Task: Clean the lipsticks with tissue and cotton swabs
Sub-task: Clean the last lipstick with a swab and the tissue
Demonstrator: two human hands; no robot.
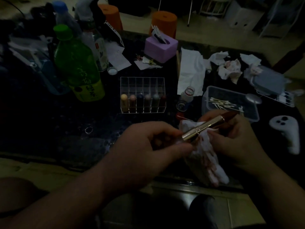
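My left hand [148,146] pinches the base of a gold lipstick [204,128] that points up and to the right, its dark red tip bared. My right hand [237,141] grips a stained white tissue [206,159] bunched under the lipstick tube. Behind them a clear acrylic organiser [142,95] holds several capped lipsticks in its front row. To the right, a clear plastic box [231,103] contains cotton swabs [221,103]. A purple tissue box [160,47] stands farther back.
Green bottle [77,66] and clear bottles stand at left. A small open bottle [187,95] sits beside the organiser. Crumpled used tissues [229,68] and a flat tissue [191,71] lie at back right. A white controller [287,131] rests at right. Two orange stools stand beyond the table.
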